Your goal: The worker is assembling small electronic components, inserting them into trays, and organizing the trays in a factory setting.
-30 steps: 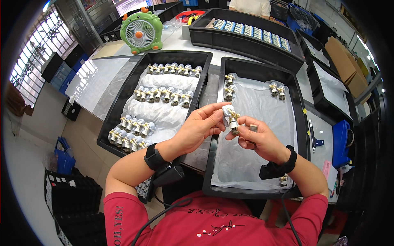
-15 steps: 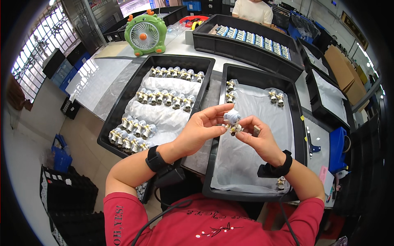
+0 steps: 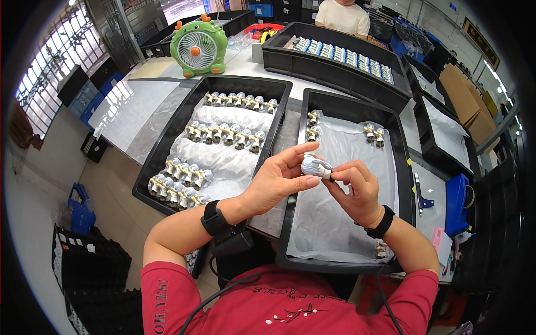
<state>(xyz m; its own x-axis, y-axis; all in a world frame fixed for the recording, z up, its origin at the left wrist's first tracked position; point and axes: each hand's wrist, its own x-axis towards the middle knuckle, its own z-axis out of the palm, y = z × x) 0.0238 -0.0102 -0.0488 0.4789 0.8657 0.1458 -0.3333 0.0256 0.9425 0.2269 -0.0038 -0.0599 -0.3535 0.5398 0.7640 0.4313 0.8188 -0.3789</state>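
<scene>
Between my two hands is a small figurine [image 3: 314,166] with pale blue hair and a white body, tipped on its side above the right tray. The left hand [image 3: 273,181] has its thumb and fingers closed about the head end. At the lower end, my right hand [image 3: 357,192] pinches the figurine between thumb and fingertips. Beneath them lies a black tray [image 3: 410,195] lined with white sheet, holding a few similar figurines [image 3: 374,134] along its edges. Rows of matching figurines [image 3: 226,134] fill the black tray [image 3: 144,173] on the left.
A green animal-shaped fan [image 3: 196,47] stands at the back left. Behind the trays, a larger black bin [image 3: 335,70] holds rows of blue-and-white pieces, and a person [image 3: 343,17] is beyond it. Right of my tray are a blue holder [image 3: 458,204] and a pink item [image 3: 438,239].
The figurine has gone from upright to tipped sideways. My right hand has turned to grip its lower end; a small greyish block seen in that hand before no longer shows.
</scene>
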